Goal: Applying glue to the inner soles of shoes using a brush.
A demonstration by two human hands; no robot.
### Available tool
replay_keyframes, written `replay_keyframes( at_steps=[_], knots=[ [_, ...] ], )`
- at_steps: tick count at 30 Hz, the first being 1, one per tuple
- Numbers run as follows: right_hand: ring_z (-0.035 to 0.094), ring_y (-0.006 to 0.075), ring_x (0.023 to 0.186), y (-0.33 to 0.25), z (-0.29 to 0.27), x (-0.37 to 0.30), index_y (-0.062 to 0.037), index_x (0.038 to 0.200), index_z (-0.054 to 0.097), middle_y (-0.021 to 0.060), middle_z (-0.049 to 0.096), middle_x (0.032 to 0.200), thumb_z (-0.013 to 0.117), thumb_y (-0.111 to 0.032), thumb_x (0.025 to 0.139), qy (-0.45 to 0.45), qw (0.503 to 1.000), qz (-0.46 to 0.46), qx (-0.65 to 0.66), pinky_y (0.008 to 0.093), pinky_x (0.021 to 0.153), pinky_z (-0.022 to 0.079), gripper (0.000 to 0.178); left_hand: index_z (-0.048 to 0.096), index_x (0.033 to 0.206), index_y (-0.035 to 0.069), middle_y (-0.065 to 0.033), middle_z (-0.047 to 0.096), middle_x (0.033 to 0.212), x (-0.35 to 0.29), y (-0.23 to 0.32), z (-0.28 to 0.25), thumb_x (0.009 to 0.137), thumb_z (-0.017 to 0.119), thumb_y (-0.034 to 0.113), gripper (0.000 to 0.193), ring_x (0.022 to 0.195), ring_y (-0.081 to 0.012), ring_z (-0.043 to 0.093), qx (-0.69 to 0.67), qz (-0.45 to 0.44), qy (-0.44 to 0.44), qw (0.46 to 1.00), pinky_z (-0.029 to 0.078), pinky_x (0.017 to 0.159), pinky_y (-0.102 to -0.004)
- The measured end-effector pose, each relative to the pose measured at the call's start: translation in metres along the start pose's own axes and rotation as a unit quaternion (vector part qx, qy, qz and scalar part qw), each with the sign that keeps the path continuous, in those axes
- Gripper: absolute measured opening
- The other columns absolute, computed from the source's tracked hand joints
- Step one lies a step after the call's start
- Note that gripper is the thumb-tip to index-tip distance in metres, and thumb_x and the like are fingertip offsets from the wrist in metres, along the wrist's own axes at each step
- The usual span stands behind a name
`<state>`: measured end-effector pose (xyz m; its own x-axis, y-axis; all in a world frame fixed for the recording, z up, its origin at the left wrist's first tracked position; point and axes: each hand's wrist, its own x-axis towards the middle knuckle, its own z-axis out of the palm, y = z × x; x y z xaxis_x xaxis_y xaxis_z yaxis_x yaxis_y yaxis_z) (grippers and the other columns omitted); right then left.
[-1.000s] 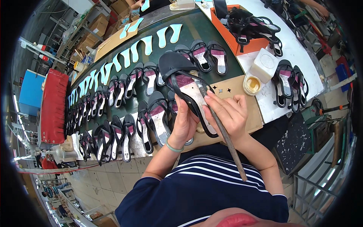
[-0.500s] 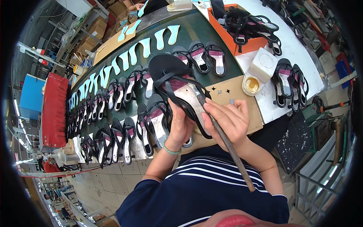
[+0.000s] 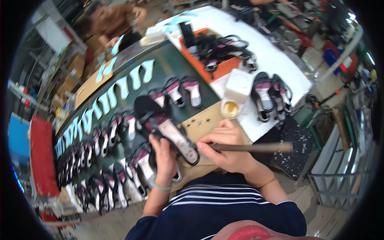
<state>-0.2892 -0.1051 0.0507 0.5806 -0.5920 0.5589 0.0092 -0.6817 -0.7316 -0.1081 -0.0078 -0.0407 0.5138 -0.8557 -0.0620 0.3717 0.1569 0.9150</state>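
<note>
Over a dark green tabletop (image 3: 168, 68) crowded with sandal rows, the left hand (image 3: 165, 154) grips a black sandal (image 3: 164, 128) and the right hand (image 3: 224, 150) holds a brush (image 3: 256, 147), with factory clutter beyond.

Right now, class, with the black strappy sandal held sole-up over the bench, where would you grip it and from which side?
Probably at the rear half of the black strappy sandal, coming from below on the person's left. The left hand already cups it there, which leaves the pale sole facing up and clear for the brown-handled brush in the right hand.

Sandal (image 3: 166, 130) in hands above cardboard sheet (image 3: 204, 120); glue pot (image 3: 231, 109) right; sandal rows (image 3: 108, 160) left.
</note>
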Motion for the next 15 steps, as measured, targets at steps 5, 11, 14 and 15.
replay_keyframes(
  at_steps=[5,11,14,15],
  knots=[
    [0.049,0.0131,0.057,-0.006,-0.058,-0.015,-0.0001,0.077,0.07,0.0065,0.062,0.064,0.067,-0.008,0.08,0.131,0.979,0.083,0.134,0.0279,0.058,0.039,0.009,0.041,0.137,0.012,-0.0042,0.052,0.133,0.016,0.009,-0.006,0.1,0.038,0.049,0.052,0.121,-0.0211,0.05,-0.119,-0.059,0.009,0.991,0.037,0.105,-0.0385],
    [0.058,0.0209,0.063,0.014,-0.106,-0.035,0.0049,0.08,0.059,0.0188,0.062,0.075,0.048,-0.019,0.09,0.36,0.898,0.044,0.249,0.0305,0.058,0.046,0.028,0.047,0.133,0.009,-0.0068,0.06,0.122,0.025,0.039,-0.008,0.102,0.033,0.046,0.05,0.105,-0.0221,0.061,-0.163,-0.092,-0.008,0.982,0.05,0.092,-0.0368],
    [0.053,0.0195,0.07,0.031,-0.129,-0.05,0.0004,0.08,0.053,0.0133,0.056,0.076,0.037,-0.026,0.098,0.393,0.868,0.036,0.3,0.0304,0.067,0.043,0.036,0.054,0.126,0.007,-0.0097,0.065,0.112,0.033,0.044,-0.014,0.101,0.035,0.049,0.053,0.095,-0.0254,0.065,-0.189,-0.118,0.008,0.975,0.055,0.082,-0.0385],
    [0.051,0.0187,0.073,0.035,-0.136,-0.054,-0.0008,0.079,0.05,0.012,0.053,0.077,0.032,-0.029,0.1,0.401,0.869,0.035,0.289,0.0304,0.071,0.042,0.04,0.056,0.124,0.005,-0.0126,0.066,0.108,0.039,0.04,-0.03,0.099,0.037,0.053,0.057,0.09,-0.026,0.067,-0.165,-0.14,-0.035,0.976,0.056,0.076,-0.04]
  ],
)
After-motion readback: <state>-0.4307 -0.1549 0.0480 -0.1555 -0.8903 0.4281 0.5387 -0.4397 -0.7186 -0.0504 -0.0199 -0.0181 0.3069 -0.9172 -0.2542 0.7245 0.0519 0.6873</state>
